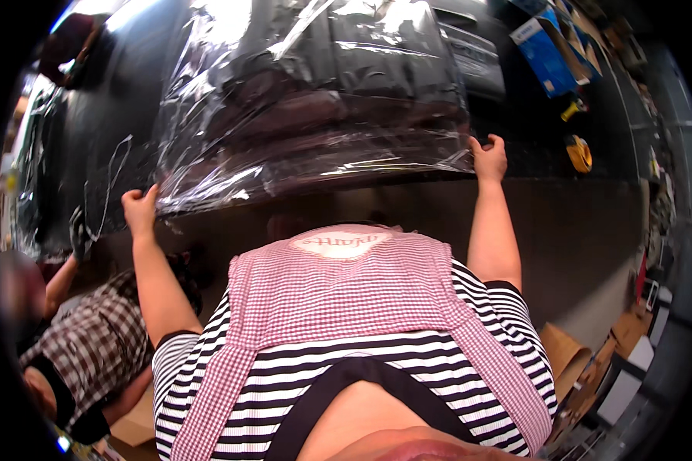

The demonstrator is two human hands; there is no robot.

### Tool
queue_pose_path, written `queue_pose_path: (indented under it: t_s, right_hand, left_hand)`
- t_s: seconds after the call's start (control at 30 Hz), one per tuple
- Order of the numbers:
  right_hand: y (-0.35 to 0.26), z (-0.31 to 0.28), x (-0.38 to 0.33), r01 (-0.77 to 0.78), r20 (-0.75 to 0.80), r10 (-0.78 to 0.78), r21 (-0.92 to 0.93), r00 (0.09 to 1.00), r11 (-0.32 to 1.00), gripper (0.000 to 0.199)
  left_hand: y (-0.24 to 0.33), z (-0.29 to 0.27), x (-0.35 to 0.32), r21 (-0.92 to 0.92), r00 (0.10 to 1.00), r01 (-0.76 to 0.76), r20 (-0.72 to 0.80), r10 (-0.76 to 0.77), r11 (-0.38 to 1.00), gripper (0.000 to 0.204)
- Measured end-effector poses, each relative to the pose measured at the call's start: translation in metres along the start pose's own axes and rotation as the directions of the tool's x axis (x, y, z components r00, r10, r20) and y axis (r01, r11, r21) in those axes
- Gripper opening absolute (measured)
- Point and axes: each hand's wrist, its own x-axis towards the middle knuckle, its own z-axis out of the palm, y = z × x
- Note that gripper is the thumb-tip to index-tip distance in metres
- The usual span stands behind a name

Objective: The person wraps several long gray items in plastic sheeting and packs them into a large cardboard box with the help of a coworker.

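A wide clear plastic sheet, shiny and creased, is spread across the dark table. Dark, flat things show through it, but I cannot make out their kind. My left hand is closed at the near left corner of the plastic, pinching its edge. At the near right corner, my right hand grips the other end with its fingers bent. Between the two hands the near edge of the plastic is stretched along the table's front edge.
On the right of the table are a blue box, a yellow-handled tool and a yellow roll. A pale cord lies at left. A person in checked clothing is close on my left. Cardboard stands behind right.
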Motion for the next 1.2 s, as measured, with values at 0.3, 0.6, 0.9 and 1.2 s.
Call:
queue_pose_path:
  t_s: [0.3, 0.6, 0.9, 1.2]
  right_hand:
    - [-0.141, -0.028, -0.124, 0.897, 0.084, -0.965, 0.357, 0.247, 0.261, 0.049]
    - [-0.032, -0.063, -0.037, 0.821, 0.255, -0.805, 0.065, 0.536, 0.568, 0.040]
    - [-0.008, -0.024, -0.028, 0.148, 0.009, -0.159, 0.313, 0.987, 0.938, 0.045]
    - [-0.037, 0.023, -0.001, -0.483, 0.638, -0.206, 0.722, 0.742, 0.495, 0.030]
  left_hand:
    - [0.285, -0.023, -0.143, -0.513, 0.045, -0.849, 0.171, 0.984, 0.128, 0.036]
    - [0.199, -0.044, -0.107, -0.170, 0.457, -0.836, 0.312, 0.833, 0.522, 0.026]
    - [0.167, -0.068, -0.085, 0.018, 0.959, -0.281, 0.053, 0.280, 0.959, 0.089]
    - [0.142, 0.004, -0.059, -0.180, 0.894, 0.039, 0.445, 0.046, 0.983, 0.099]
